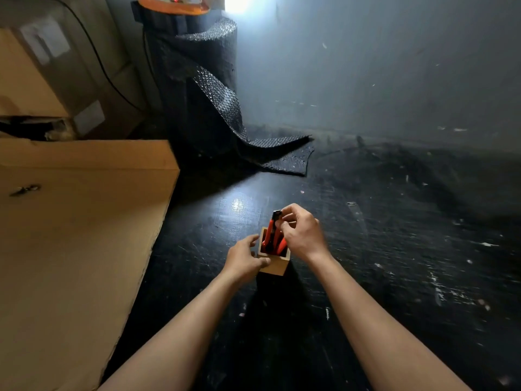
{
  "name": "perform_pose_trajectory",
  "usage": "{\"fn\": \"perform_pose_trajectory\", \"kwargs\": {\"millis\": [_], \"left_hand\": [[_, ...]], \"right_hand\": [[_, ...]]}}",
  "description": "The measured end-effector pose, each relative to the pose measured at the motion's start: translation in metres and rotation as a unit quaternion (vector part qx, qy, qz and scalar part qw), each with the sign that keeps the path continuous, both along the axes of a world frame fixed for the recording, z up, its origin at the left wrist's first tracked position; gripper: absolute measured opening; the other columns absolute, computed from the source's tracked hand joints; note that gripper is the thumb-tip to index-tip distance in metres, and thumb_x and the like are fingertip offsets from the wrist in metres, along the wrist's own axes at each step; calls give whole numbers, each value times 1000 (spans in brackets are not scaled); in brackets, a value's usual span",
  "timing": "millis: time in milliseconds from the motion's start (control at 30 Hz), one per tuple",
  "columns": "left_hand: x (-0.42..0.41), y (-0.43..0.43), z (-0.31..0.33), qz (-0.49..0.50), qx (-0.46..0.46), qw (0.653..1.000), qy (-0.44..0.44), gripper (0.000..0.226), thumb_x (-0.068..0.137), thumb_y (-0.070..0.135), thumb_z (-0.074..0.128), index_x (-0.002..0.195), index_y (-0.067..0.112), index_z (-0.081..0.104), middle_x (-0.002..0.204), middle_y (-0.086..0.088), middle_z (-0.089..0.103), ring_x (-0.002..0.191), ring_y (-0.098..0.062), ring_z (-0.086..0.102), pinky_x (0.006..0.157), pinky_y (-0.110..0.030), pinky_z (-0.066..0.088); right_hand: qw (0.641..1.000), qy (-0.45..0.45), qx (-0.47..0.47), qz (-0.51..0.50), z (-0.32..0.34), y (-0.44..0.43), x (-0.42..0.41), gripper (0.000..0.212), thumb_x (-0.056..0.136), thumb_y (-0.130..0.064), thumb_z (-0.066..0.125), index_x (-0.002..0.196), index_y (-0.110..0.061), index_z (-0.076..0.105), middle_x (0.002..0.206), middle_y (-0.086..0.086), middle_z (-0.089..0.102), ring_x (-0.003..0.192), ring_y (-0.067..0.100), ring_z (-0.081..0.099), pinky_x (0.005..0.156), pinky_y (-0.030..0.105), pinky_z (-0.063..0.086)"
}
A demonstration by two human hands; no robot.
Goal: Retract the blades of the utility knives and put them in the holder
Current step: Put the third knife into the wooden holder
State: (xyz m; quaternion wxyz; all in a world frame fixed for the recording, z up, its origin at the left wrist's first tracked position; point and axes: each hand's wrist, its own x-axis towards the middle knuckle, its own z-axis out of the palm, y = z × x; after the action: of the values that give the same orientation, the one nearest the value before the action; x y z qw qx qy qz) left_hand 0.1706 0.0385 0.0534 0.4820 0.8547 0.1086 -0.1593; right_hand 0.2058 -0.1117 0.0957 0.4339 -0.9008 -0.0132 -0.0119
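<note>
A left hand grips a wooden holder while right-hand fingers pinch a red utility knife standing inside it.

A storeroom or packing area is suggested by stacked cardboard boxes, a bubble wrap roll and a scuffed black worktop, dimly lit

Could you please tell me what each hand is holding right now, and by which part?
The right hand pinches the top end of a utility knife standing in the wooden holder. The left hand has its grip on the holder's left side.
</note>
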Motion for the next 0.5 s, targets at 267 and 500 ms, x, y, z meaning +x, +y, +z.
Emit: {"fn": "perform_pose_trajectory", "kwargs": {"millis": [267,500], "left_hand": [[6,-4,-10,38,-20,999,-20,71,85,10,81,150,19,51,146,-6,62,131,-24,61,112,-42,49],[5,-7,-9,45,-16,998,-33,64,86,8,79,145,19,57,141,-4,66,134,-22,59,112,-37,44]], "right_hand": [[998,20,-49,-22,-10,1,11,4,92,-14,65,91,-16,69,85,2,74,79,21,70,68,36,59],[997,11,-64,-34,-8,3,17,3,90,-13,68,88,-13,70,84,4,75,78,22,70,68,35,58]]}}
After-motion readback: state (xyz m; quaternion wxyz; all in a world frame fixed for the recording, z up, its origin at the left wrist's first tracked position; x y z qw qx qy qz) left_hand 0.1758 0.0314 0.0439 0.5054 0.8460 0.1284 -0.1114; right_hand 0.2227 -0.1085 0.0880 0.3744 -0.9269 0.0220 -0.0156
